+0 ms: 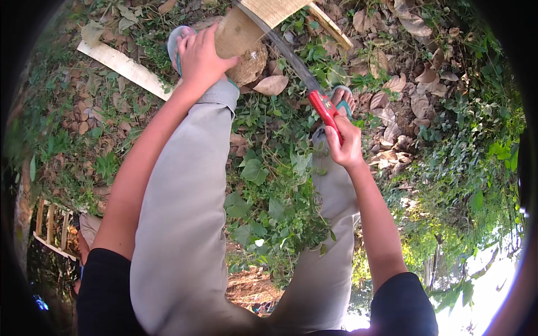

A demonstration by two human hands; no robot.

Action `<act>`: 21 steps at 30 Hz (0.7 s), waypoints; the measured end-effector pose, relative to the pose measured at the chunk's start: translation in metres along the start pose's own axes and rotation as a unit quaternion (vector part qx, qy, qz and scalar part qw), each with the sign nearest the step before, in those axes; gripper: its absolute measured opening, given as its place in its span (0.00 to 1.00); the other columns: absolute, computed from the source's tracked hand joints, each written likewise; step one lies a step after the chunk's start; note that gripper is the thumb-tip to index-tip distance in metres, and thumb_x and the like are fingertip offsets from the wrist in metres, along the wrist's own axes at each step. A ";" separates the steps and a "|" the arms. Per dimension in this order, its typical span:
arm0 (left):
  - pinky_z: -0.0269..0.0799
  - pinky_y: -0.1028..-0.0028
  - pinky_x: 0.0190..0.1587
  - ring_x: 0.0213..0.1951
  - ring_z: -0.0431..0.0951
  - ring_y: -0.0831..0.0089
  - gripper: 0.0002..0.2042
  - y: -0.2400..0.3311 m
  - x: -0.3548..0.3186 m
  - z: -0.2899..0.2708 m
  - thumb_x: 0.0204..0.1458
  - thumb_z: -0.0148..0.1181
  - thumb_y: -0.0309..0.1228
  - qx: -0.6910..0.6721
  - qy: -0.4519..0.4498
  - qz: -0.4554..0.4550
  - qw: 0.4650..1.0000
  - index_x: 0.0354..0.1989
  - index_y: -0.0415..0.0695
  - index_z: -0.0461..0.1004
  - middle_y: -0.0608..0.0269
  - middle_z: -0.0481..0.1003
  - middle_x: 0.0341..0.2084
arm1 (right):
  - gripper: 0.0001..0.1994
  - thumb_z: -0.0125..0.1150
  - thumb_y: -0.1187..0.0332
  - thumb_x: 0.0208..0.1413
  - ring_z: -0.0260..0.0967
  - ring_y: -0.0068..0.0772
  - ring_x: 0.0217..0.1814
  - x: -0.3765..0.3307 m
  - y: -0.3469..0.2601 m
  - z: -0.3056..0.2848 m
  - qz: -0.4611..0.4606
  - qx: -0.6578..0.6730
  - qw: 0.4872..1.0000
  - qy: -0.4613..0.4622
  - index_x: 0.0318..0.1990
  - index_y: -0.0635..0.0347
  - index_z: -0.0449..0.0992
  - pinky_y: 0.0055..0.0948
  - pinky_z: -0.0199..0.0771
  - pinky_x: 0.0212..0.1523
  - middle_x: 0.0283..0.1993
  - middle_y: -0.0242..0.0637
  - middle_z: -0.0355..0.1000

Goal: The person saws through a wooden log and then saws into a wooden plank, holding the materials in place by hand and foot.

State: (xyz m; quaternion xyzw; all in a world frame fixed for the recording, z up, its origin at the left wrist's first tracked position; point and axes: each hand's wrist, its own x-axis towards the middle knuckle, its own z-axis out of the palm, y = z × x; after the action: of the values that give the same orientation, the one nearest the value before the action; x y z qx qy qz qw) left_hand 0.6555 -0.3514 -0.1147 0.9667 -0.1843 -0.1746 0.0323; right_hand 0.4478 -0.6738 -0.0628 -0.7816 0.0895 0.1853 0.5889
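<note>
My right hand (pixel 344 143) is closed round the red handle of a handsaw (pixel 288 56). Its long, dark grey blade slants up and to the left across a light wooden board (pixel 238 33), reaching the top edge of the view. At the board's near left end, my left hand (pixel 203 61) is gripping the wood, thumb stretched along the near side and fingers spread toward the far side. Beneath the board sits a rough brown block (pixel 249 66), partly hidden. Whether the blade's teeth are sunk in the wood, I cannot tell.
My sandalled feet stand either side of the board. A pale wooden strip (pixel 126 70) lies at the left, and another narrow strip (pixel 330 25) is beyond the blade. Dry leaves (pixel 392 117) and green vines (pixel 274 173) cover the ground. Another person (pixel 88 227) is at the left edge.
</note>
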 end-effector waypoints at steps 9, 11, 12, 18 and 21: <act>0.49 0.54 0.71 0.63 0.70 0.59 0.47 -0.003 -0.002 -0.004 0.37 0.77 0.52 -0.019 0.006 -0.012 1.000 0.68 0.45 0.67 0.58 0.75 0.58 | 0.09 0.59 0.73 0.51 0.61 0.56 0.25 -0.042 0.021 -0.049 -0.040 -0.048 0.995 -0.079 0.23 0.65 0.68 0.43 0.66 0.32 0.22 0.49 0.61; 0.50 0.54 0.71 0.63 0.70 0.60 0.46 0.004 0.001 -0.004 0.37 0.77 0.52 -0.017 -0.006 -0.018 1.000 0.67 0.45 0.67 0.58 0.76 0.57 | 0.08 0.59 0.74 0.49 0.61 0.55 0.25 -0.046 0.024 -0.045 -0.073 -0.027 0.994 -0.077 0.23 0.64 0.67 0.43 0.65 0.32 0.22 0.47 0.61; 0.50 0.54 0.71 0.61 0.71 0.59 0.46 0.004 0.000 -0.003 0.37 0.77 0.52 -0.020 0.003 -0.011 1.000 0.67 0.45 0.68 0.58 0.76 0.57 | 0.08 0.59 0.74 0.50 0.61 0.55 0.25 -0.048 0.026 -0.039 -0.080 -0.024 0.994 -0.070 0.23 0.65 0.67 0.43 0.65 0.32 0.22 0.47 0.61; 0.50 0.53 0.71 0.62 0.71 0.59 0.47 0.001 -0.003 -0.001 0.37 0.77 0.54 -0.013 0.008 -0.008 1.000 0.68 0.46 0.67 0.58 0.76 0.57 | 0.10 0.56 0.69 0.61 0.60 0.47 0.23 -0.071 -0.003 -0.042 0.082 0.007 0.996 -0.036 0.29 0.66 0.69 0.39 0.63 0.29 0.24 0.45 0.62; 0.50 0.53 0.72 0.62 0.71 0.58 0.47 -0.001 -0.002 -0.003 0.37 0.77 0.54 -0.024 -0.005 -0.006 1.000 0.68 0.45 0.67 0.57 0.76 0.57 | 0.09 0.55 0.69 0.62 0.61 0.40 0.22 -0.132 -0.013 -0.086 0.113 -0.043 0.992 -0.029 0.31 0.65 0.71 0.35 0.61 0.25 0.24 0.44 0.63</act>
State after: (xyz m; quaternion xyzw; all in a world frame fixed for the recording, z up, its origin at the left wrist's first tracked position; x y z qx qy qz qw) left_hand 0.6553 -0.3497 -0.1117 0.9657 -0.1744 -0.1845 0.0536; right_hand 0.3472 -0.7622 0.0214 -0.7856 0.1518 0.2769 0.5321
